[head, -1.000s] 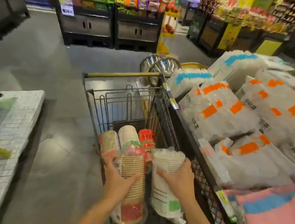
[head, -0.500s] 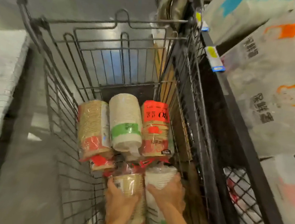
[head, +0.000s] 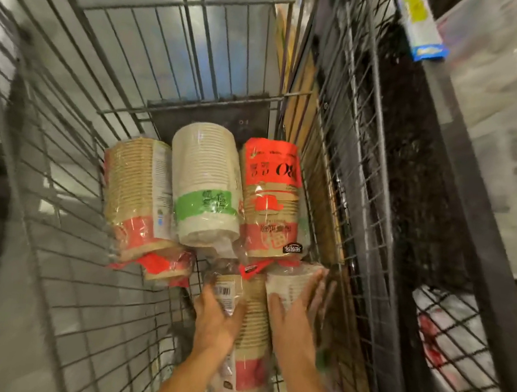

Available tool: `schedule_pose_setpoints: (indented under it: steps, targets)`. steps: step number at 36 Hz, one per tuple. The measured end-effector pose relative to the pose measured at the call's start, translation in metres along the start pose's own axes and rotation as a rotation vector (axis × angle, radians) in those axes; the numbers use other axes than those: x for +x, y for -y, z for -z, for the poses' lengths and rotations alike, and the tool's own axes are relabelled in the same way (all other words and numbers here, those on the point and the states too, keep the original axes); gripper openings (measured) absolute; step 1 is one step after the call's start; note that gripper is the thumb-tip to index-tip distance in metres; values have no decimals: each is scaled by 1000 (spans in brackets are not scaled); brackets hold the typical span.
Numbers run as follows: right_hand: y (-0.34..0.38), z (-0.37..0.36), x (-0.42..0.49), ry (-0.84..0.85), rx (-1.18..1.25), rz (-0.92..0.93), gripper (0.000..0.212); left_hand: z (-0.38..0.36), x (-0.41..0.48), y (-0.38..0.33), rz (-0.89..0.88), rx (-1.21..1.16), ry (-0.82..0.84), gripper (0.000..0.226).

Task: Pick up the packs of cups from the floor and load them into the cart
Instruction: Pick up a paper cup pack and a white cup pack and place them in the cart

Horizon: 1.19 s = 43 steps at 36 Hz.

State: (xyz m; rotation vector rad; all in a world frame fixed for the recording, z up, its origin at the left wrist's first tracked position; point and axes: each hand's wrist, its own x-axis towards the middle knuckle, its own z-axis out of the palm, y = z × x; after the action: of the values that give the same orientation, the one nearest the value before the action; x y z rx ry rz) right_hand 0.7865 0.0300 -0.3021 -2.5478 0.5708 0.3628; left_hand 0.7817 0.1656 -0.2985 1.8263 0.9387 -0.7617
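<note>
I look down into a wire shopping cart (head: 68, 156). Three packs of cups lie side by side on its floor: a brown pack with a red band (head: 138, 198), a white pack with a green band (head: 205, 185) and a brown pack with a red label (head: 271, 197). Another red-wrapped pack (head: 168, 264) pokes out beneath them. My left hand (head: 215, 319) grips a brown-and-red pack (head: 251, 334) low in the cart. Beside it, my right hand (head: 295, 316) holds a white pack (head: 290, 280) against the cart's right wall.
A dark wire display rack (head: 433, 240) stands tight against the cart's right side, with a price tag (head: 419, 26) on its top rail and wrapped goods (head: 455, 350) inside. Grey shop floor shows through the cart's left wall.
Both hands have lowered their packs from above the cart's rim down to its floor, just behind the three lying packs. My view has dropped closer into the cart.
</note>
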Motion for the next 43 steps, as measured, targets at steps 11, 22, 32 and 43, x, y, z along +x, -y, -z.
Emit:
schedule_pose_setpoints:
  steps: [11,22,32,43]
  targets:
    - [0,-20,26,153,-170,-19,110,1,-7,9,-48,25,-36,87]
    - [37,80,2,366,-188,57,81,62,-69,-48,-337,465,58,65]
    - [114,255,-67,141,-302,233,48,157,-188,-159,-876,916,-75,43]
    - [96,367,-242,-205,-163,-91,44,156,-321,-201,-1555,1191,91,60]
